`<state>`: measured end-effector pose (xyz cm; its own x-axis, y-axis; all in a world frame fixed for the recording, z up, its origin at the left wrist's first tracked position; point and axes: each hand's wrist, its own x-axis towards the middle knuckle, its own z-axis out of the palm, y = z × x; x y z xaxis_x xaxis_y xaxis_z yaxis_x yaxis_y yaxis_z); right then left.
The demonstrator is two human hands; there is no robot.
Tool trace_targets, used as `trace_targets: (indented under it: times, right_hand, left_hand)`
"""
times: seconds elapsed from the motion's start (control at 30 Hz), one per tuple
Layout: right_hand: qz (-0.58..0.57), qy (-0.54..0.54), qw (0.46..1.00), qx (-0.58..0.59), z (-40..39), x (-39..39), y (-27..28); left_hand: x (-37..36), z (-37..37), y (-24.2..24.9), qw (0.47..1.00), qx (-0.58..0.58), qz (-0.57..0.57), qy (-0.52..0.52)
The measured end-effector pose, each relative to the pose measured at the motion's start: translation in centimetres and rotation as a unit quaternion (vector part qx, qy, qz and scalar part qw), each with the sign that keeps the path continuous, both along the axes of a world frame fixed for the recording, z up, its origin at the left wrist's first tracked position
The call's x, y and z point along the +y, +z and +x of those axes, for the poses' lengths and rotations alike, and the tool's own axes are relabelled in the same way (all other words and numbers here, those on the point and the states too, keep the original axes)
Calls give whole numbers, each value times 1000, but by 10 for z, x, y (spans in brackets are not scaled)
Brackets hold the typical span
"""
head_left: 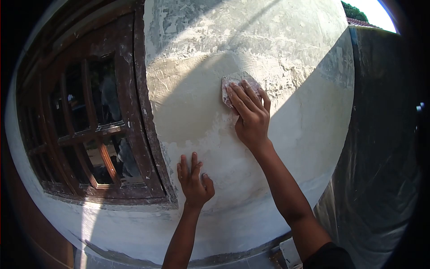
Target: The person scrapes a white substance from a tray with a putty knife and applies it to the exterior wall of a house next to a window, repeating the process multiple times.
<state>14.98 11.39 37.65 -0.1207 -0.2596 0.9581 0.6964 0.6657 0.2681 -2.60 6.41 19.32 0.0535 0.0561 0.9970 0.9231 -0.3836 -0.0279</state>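
My right hand (251,114) presses a flat, plaster-smeared pinkish-white pad (227,87) against the wall, its fingers laid over the pad's face. Around it, the plastered wall (192,112) has a damp-looking beige patch, with rough, ridged plaster above and to the right. Lower and to the left, my left hand (194,183) is open against the wall with fingers apart, close to the edge of the window frame. Plaster flecks show on the fingers of both hands.
A dark brown wooden window (107,130) with glass panes and plaster spots fills the left side. Dark sheeting (380,134) hangs at the right. Grey floor tiles (233,263) run along the wall's foot, and a pale block-like object (290,251) stands there beside my right arm.
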Motion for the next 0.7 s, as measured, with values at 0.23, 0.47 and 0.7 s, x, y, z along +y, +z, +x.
trace_targets:
  times: [0.23,0.47,0.7]
  right_hand:
    - [-78,26,997,-3,5,8,-63]
    - [-95,33,995,22,6,-33,-111]
    - [-42,9,999,28,-35,-16,-21]
  left_hand:
    - [3,3,0,999,-16,30,-11]
    - [0,1,-1,1000,-1,26,-7]
    - [-6,1,-2,1000,9,-14,12]
